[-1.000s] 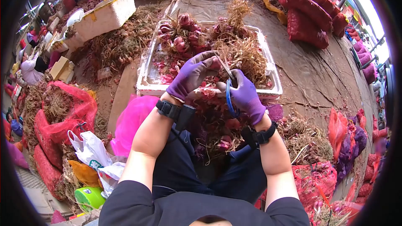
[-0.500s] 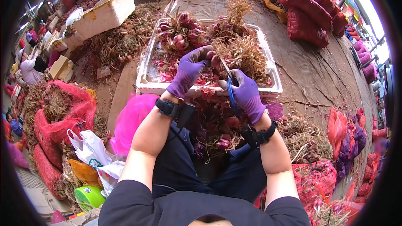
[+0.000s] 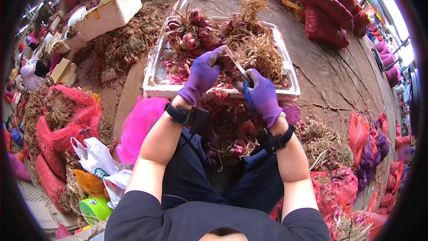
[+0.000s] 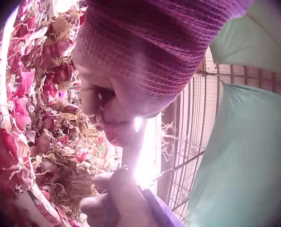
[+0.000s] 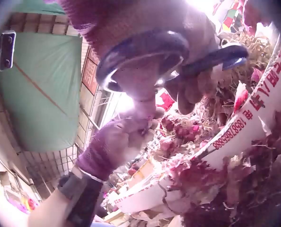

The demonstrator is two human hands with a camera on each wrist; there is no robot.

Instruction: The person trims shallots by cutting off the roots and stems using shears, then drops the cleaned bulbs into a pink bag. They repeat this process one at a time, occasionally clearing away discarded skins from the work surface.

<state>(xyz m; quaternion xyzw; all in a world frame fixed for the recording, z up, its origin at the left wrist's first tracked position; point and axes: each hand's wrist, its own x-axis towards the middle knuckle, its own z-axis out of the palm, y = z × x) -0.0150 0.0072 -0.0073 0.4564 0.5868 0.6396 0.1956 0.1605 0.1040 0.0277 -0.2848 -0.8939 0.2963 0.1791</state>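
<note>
In the head view my left hand (image 3: 203, 73), in a purple knit glove, pinches a reddish shallot (image 3: 228, 64) between thumb and fingers; the glove hides part of the bulb. My right hand (image 3: 264, 98), gloved alike, grips scissors (image 3: 247, 93) by their blue handles, and the blades point up and left to the left fingertips. The right wrist view shows a blue finger loop (image 5: 105, 71) around a gloved finger. Both hands are over the near side of a white foam tray (image 3: 154, 88). Bunched shallots (image 3: 191, 40) and dry stems (image 3: 263, 56) lie in it.
A pink mesh bag (image 3: 138, 122) lies left of my legs, near white plastic bags (image 3: 94, 157). Below the tray are loose red skins (image 3: 232, 116). Red mesh sacks (image 3: 323, 22) stand at the back right, and a white foam box (image 3: 109, 15) rests on stems at the left.
My left hand has shifted slightly up and its fingers have turned around the shallot. The scissors' blades, spread a second ago, look closer together now. The right hand has risen a little.
</note>
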